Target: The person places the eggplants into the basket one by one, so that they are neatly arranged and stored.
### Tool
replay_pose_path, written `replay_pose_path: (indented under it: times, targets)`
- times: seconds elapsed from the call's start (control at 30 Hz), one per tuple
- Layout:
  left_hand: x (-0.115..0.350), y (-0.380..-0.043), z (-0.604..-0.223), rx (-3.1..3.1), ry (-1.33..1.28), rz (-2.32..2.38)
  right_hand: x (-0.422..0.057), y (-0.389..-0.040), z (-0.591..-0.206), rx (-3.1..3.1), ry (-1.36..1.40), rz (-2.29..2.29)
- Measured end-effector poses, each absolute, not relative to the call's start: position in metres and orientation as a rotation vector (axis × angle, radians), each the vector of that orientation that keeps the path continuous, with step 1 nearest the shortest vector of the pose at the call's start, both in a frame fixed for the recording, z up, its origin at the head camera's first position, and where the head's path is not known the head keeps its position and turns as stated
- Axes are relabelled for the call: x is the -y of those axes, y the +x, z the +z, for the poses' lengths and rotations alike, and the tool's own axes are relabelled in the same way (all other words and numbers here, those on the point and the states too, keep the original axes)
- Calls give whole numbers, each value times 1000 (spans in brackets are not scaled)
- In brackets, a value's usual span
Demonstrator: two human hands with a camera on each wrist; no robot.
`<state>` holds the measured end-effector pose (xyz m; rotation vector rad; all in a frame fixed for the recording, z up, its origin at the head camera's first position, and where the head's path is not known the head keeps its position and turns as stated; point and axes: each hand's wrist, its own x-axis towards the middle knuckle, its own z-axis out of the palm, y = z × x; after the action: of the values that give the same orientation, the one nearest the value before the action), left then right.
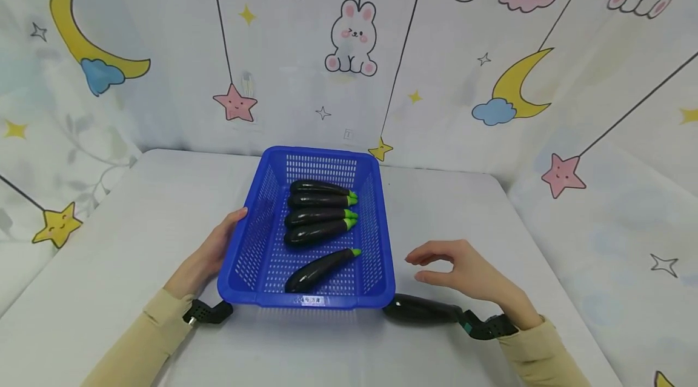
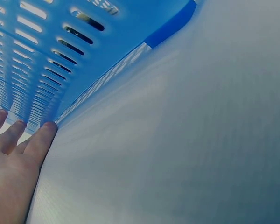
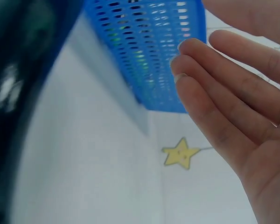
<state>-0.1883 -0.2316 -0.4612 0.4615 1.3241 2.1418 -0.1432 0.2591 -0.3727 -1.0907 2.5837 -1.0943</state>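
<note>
A blue plastic basket (image 1: 253,297) with slotted walls stands mid-table, holding several dark eggplants (image 1: 313,234) with green stems. One of them lies apart from the rest, nearer the front wall (image 1: 322,269). My left hand (image 1: 209,251) is against the basket's left side, its fingers (image 2: 45,137) extended along the slotted wall in the left wrist view. Another eggplant (image 1: 420,309) lies on the table by the basket's front right corner, partly hidden by it. Right of the basket, my right hand (image 1: 469,269) hovers above that eggplant with nothing held, fingers loosely bent and apart from the basket.
The table (image 1: 180,193) has a white cover and meets a patterned cloth backdrop (image 1: 294,60) behind the basket. Cloth also hangs at both sides. Black cameras (image 1: 207,312) are strapped at both wrists.
</note>
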Motion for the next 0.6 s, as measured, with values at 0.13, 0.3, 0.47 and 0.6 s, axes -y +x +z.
replay_pose_path:
  times: [0.13, 0.3, 0.47, 0.6]
  targets:
    - [230, -189, -460, -1341, 452, 2136, -267, -138, -381, -2551, -1074, -1100]
    - [229, -189, -461, -1421, 394, 2131, -275, -131, -391, -2500, -1019, -1114]
    - [229, -188, -462, -1370, 403, 2153, -282, -127, -400, -2447, -1017, -1144]
    - [230, -188, -462, -1328, 434, 2162, -285, -125, -408, -2402, -1053, -1177]
